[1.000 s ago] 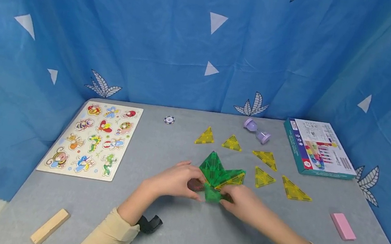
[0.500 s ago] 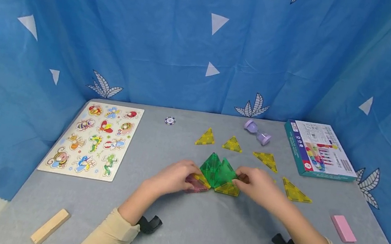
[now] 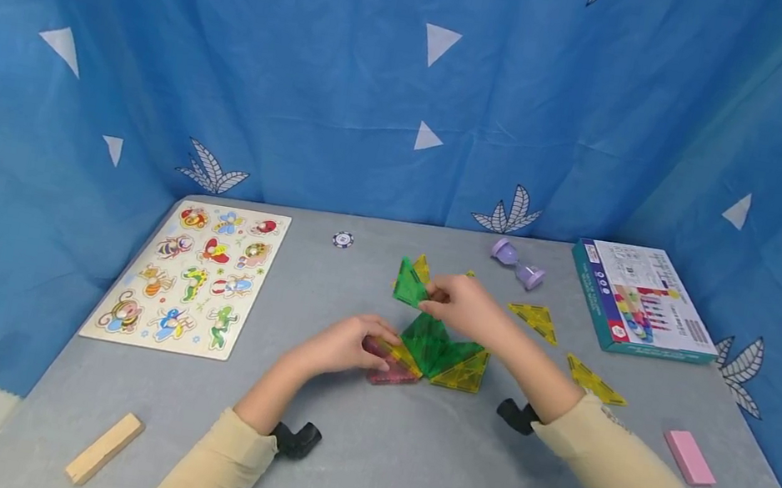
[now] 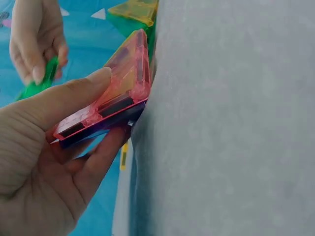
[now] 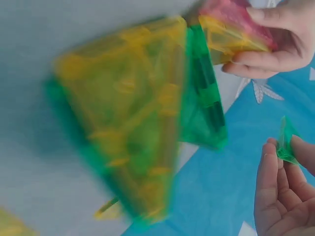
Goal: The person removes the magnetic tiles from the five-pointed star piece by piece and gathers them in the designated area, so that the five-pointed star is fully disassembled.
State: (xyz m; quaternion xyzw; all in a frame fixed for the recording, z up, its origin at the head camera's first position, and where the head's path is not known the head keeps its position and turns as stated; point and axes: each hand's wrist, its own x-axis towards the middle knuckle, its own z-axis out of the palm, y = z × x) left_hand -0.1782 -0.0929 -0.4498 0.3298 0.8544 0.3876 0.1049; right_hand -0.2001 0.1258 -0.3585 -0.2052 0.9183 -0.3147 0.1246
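Observation:
A cluster of translucent magnetic tiles stands mid-table, with green triangles (image 3: 425, 340) at its back, a yellow triangle (image 3: 464, 373) at the right and a pink tile (image 3: 393, 372) at the left. My left hand (image 3: 345, 345) pinches the pink tile; in the left wrist view the thumb lies over the pink tile (image 4: 125, 81) and fingers reach beneath. Raised beyond the cluster, a single green triangular tile (image 3: 411, 284) is pinched between the thumb and fingers of my right hand (image 3: 468, 308). That tile overlaps a loose yellow triangle (image 3: 422, 266) in the head view.
More loose yellow triangles (image 3: 534, 321) lie to the right, some partly behind my right arm. Around them are a purple sand timer (image 3: 518, 264), a boxed set (image 3: 643, 303) and a pink block (image 3: 689, 457). Leftward are an insect puzzle board (image 3: 192, 277), a poker chip (image 3: 343, 240) and a wooden block (image 3: 105, 448).
My right hand has moved from the cluster's right side up and to the left, carrying the green tile away from it. The left hand keeps its grip on the pink tile.

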